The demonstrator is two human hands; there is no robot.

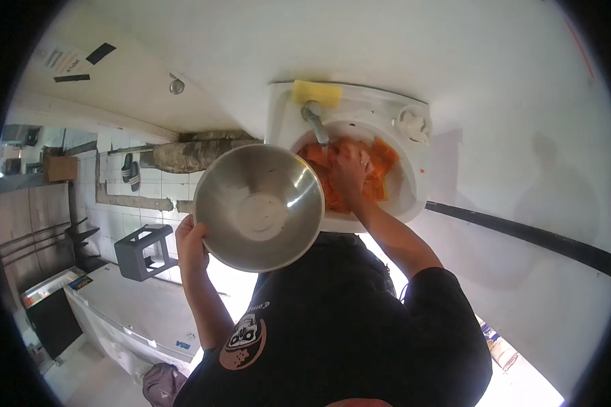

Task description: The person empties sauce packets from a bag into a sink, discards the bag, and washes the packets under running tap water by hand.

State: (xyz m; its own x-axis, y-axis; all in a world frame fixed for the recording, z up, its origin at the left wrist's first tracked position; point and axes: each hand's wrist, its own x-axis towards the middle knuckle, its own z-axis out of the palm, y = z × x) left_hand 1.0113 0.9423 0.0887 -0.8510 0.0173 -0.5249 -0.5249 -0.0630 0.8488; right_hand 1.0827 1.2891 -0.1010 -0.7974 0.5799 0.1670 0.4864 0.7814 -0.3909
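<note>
My left hand grips the rim of a wide stainless steel bowl, tilted so that its inside faces me. A few small specks cling to that inner surface. The bowl's right side overlaps the left edge of a white ceramic washbasin. Down in the basin, my right hand is among flat orange pieces, whose exact kind I cannot make out. Its fingertips are partly hidden, so a grip does not show. Left of that hand, a metal tap points into the basin, with a pale streak like water below its spout.
A yellow sponge cloth lies behind the tap. On the basin's right corner stands a small white dish. A black strip runs along the right wall. A dark plastic stool and striped slippers are at left.
</note>
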